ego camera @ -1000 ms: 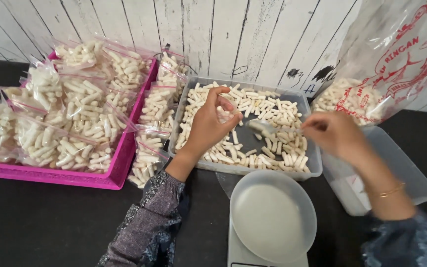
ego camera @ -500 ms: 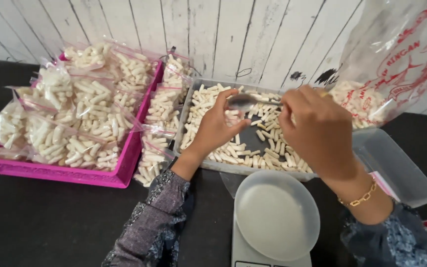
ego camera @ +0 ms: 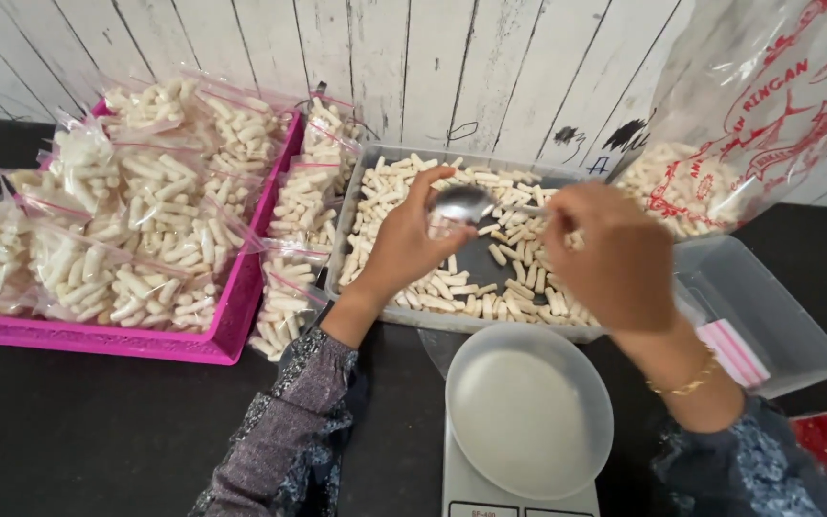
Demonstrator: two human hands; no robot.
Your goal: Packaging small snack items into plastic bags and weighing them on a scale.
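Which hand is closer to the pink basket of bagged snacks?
The left hand. It is over the grey tray's left part, next to the pink basket; the right hand, holding the spoon, is farther right.

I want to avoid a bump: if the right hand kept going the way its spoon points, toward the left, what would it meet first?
Probably the left hand: the spoon in the right hand has its bowl right beside the left fingertips, above the grey tray of white snack sticks. Depth is unclear.
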